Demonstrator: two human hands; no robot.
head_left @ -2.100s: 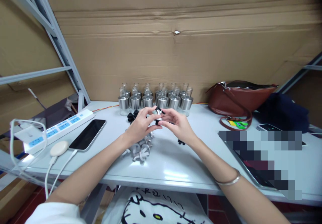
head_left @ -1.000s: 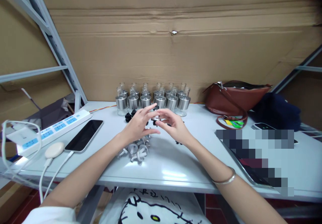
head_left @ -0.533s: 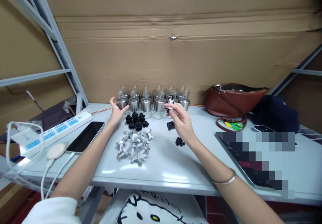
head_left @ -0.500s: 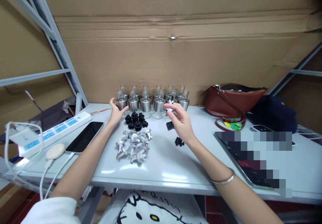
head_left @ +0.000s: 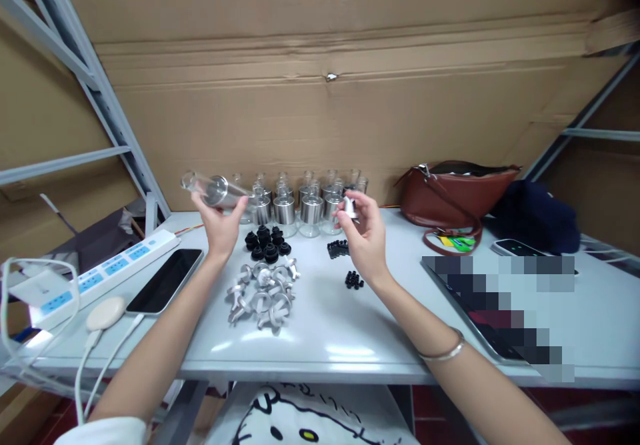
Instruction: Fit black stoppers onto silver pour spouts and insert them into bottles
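My left hand [head_left: 220, 228] is wrapped round a glass bottle [head_left: 217, 191] with a metal band, lifted off the table and tilted, its neck to the left. In my right hand [head_left: 365, 231], the fingertips pinch a small white and silver spout [head_left: 349, 209]. Between the hands stand rows of similar glass bottles [head_left: 311, 211] with metal bands. Black stoppers [head_left: 270, 245] are grouped in front of them. Closer to me lies a pile of silvery-white spout pieces [head_left: 265, 295]. Small black parts [head_left: 338, 249] and a cluster of tiny black caps [head_left: 354, 280] sit below my right hand.
A power strip [head_left: 107, 271], a phone [head_left: 165, 281] and a white charging puck [head_left: 106, 313] with cables lie on the left. To the right are a brown handbag [head_left: 455, 195], a dark cap [head_left: 535, 221] and a partly blurred flat device [head_left: 475, 318]. Cardboard [head_left: 310, 118] stands behind the table.
My left hand has taken the front-left bottle, raised it and tipped it leftward. My right hand still pinches the spout, now turned and slightly higher. The camera view has shifted slightly.
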